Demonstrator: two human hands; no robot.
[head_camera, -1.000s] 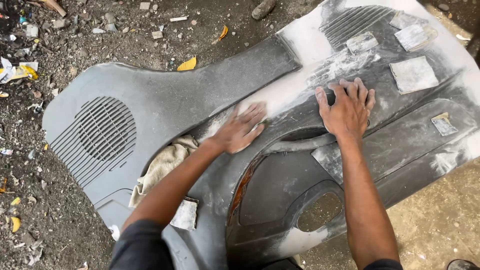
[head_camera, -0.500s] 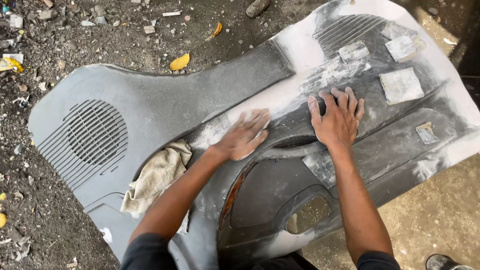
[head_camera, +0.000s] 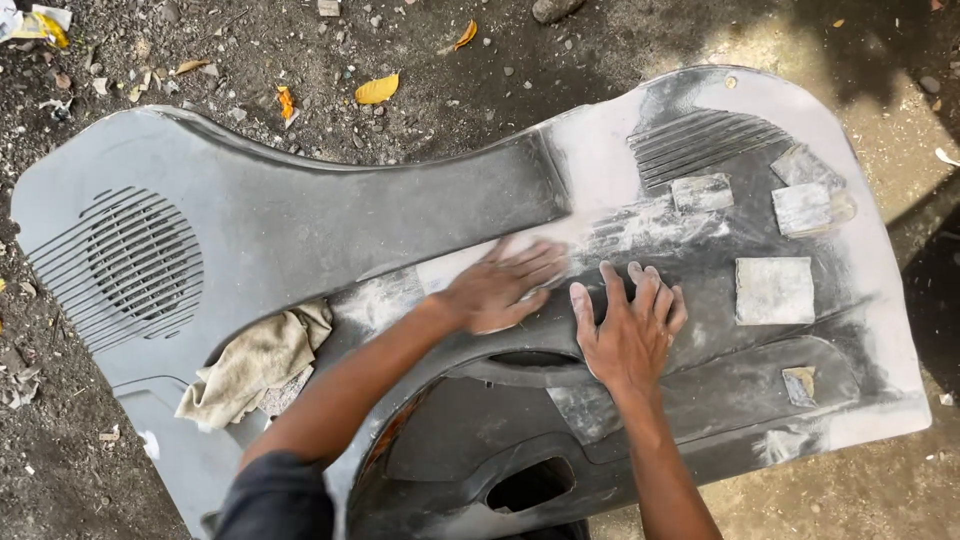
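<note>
On bare dirt ground (head_camera: 300, 50) strewn with pebbles and yellow leaves: one grey plastic car door panel (head_camera: 300, 230), lying flat, speaker grille (head_camera: 135, 262) at its left end, right half whitened with sanding dust. Risk, as judged: the panel rests unevenly on loose grit, so hard pressure could rock or scuff it, and the dust could let a palm slide. Left hand (head_camera: 500, 290): grip flat, fingers together and blurred, pressed onto what looks like a pale abrasive sheet on the panel's middle ridge; whether it pinches the sheet cannot be told. Right hand (head_camera: 630, 330): fingers spread, palm down on the panel just beside the left, holding nothing. Also present: crumpled beige rag (head_camera: 255, 365) on the panel's lower left; several square sandpaper pieces (head_camera: 775, 290) lying loose on the right half.
</note>
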